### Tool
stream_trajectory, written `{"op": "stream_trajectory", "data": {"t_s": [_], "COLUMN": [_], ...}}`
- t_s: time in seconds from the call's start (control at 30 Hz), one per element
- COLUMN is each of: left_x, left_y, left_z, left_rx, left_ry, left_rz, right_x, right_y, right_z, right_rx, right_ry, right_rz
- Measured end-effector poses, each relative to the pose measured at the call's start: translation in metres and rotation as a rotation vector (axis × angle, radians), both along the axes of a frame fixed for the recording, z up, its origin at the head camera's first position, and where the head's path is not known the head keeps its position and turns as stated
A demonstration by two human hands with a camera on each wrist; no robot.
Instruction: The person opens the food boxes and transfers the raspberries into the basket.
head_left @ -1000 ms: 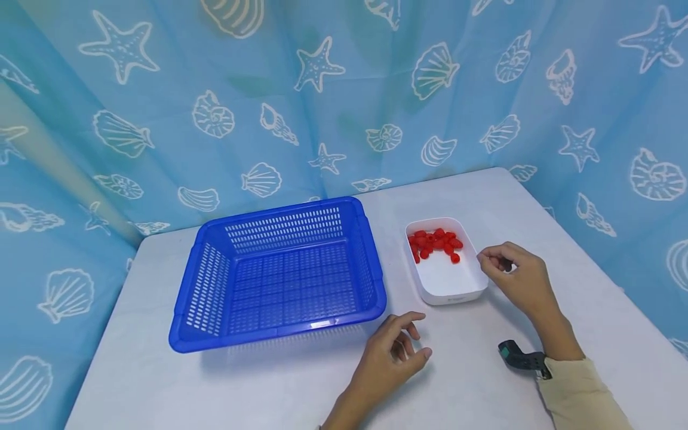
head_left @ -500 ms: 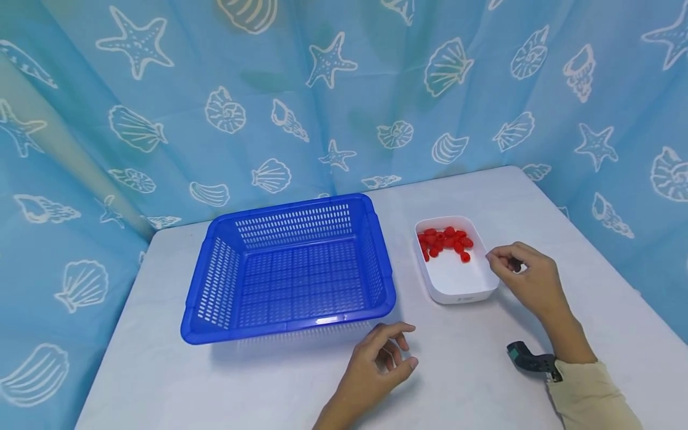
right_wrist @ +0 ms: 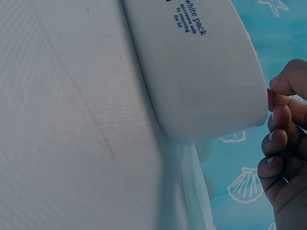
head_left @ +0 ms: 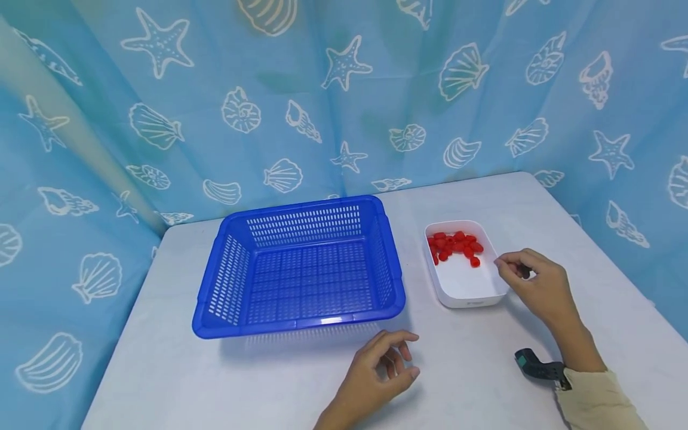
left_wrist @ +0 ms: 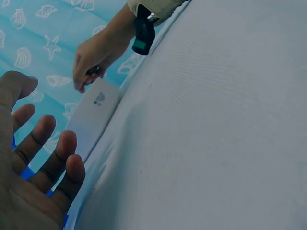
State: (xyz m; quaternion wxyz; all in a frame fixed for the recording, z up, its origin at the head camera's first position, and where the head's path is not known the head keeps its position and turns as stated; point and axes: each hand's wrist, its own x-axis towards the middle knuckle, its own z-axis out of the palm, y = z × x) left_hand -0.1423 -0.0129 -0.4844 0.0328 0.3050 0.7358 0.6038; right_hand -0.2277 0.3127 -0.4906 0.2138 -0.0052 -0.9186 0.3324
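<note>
My right hand (head_left: 537,283) is at the right rim of a white plastic container (head_left: 466,278), its thumb and forefinger pinching there; the exact contact is partly hidden. Inside, small red raspberry-like pieces (head_left: 454,243) gather towards the back. In the right wrist view, the container's printed wall (right_wrist: 206,72) stands beside the curled fingers (right_wrist: 276,141). My left hand (head_left: 371,376) hovers near the front right corner of a blue perforated basket (head_left: 301,325), fingers loosely bent and holding nothing. The left wrist view shows its relaxed, spread fingers (left_wrist: 67,143). No pieces are visible in the basket.
A white cloth (head_left: 457,370) covers the table. Behind it hangs a light blue curtain (head_left: 376,107) with white shells and starfish. On my right wrist is a black device (head_left: 539,365), below the tan sleeve's cuff.
The whole scene has shifted to the right in the head view. My left hand has drawn slightly back, away from the white container. The right hand keeps its place at the rim.
</note>
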Motion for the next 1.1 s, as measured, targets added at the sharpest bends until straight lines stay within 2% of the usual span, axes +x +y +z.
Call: {"op": "stream_trajectory", "data": {"t_s": [0.3, 0.63, 0.9, 1.1], "left_x": [0.001, 0.0, -0.001, -0.001], "left_y": [-0.013, -0.021, -0.033, -0.038], "left_z": [0.005, 0.006, 0.007, 0.01], "left_rx": [0.014, 0.053, 0.074, 0.109], "left_ry": [0.046, 0.131, 0.106, 0.126], "left_rz": [0.021, 0.002, 0.02, 0.015], "right_x": [-0.003, -0.001, -0.002, -0.002], "right_y": [-0.002, -0.004, -0.003, -0.004], "right_z": [-0.001, -0.002, -0.005, -0.006], "right_rx": [-0.007, -0.018, -0.019, -0.033], "right_ry": [-0.029, -0.047, -0.036, -0.038], "right_rz": [0.009, 0.01, 0.022, 0.032]}}
